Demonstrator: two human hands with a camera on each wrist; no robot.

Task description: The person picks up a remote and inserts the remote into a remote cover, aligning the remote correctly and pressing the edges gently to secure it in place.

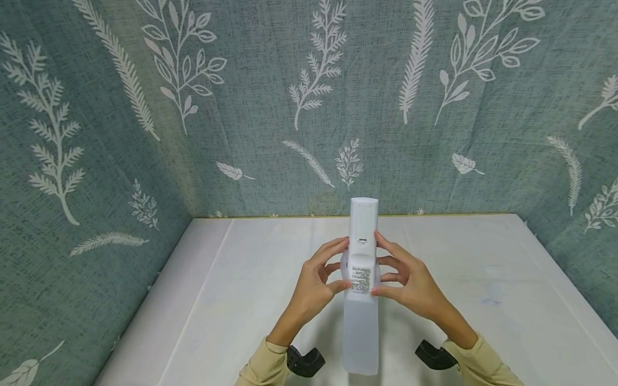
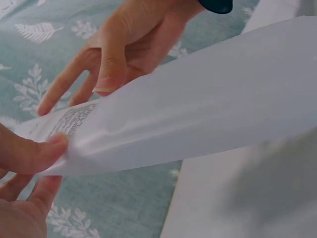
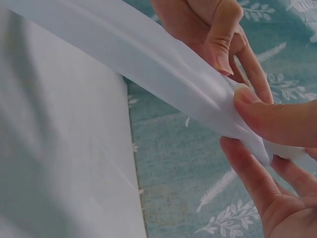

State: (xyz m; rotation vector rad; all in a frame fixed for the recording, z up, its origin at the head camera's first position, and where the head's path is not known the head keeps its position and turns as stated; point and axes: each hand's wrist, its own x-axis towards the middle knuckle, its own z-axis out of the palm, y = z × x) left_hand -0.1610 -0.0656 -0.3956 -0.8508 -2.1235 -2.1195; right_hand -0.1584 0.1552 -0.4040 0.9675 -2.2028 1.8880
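Note:
A long white handheld device (image 1: 361, 335), its exact kind unclear, is held upright in the middle of the head view. It has a narrow upper part with a small dark slot (image 1: 362, 241), a printed label (image 1: 361, 280) and a smooth, wider lower part. My left hand (image 1: 313, 287) grips its left edge, thumb beside the label. On the opposite edge, my right hand (image 1: 419, 284) pinches with thumb and fingertips. A rounded pale part shows behind the label area, mostly hidden. In both wrist views the device's smooth body (image 2: 198, 94) stretches away from the fingers.
Beneath the hands lies a white table (image 1: 232, 321). Green leaf-patterned cloth (image 1: 260, 107) stands behind it and along both sides. Black wrist mounts (image 1: 305, 362) sit at both sleeves, close to the device's lower end.

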